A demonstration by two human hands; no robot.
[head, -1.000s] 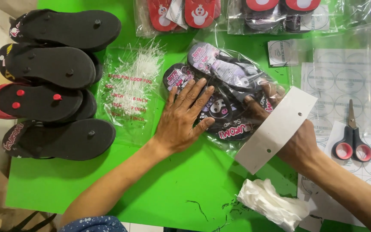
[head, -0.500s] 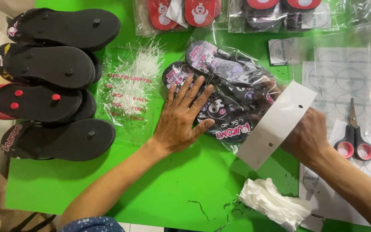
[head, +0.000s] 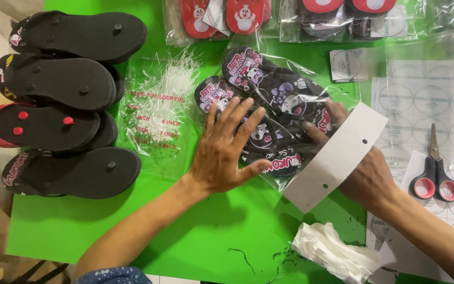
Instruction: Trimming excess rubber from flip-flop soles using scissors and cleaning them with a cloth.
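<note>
A clear plastic bag of black printed sandals is lying near the middle of the green surface, and both hands are working on it. The left hand is pressing flat on the bag's near left part, fingers spread wide and gripping nothing. The right hand is reaching in at the bag's right end with fingertips touching the plastic; a white card strip with small punched holes is lying tilted across this hand and over the bag's open end, so how far the hand is closing, and whether it is pinching the card, cannot be told.

Just left of the bag, a clear packet of white plastic loop pins is lying flat. Farther left of the bag, a pile of black flip-flops is sitting sole-up at the surface's left edge, some showing red plugs. Beyond the bag, along the far edge, bagged red sandals and more bagged pairs are lying side by side. Right of the bag, sheets of round labels are spreading out, with scissors with red and black handles lying on them. Nearer than the bag, toward the right, a crumpled white plastic wad is lying on the green.
</note>
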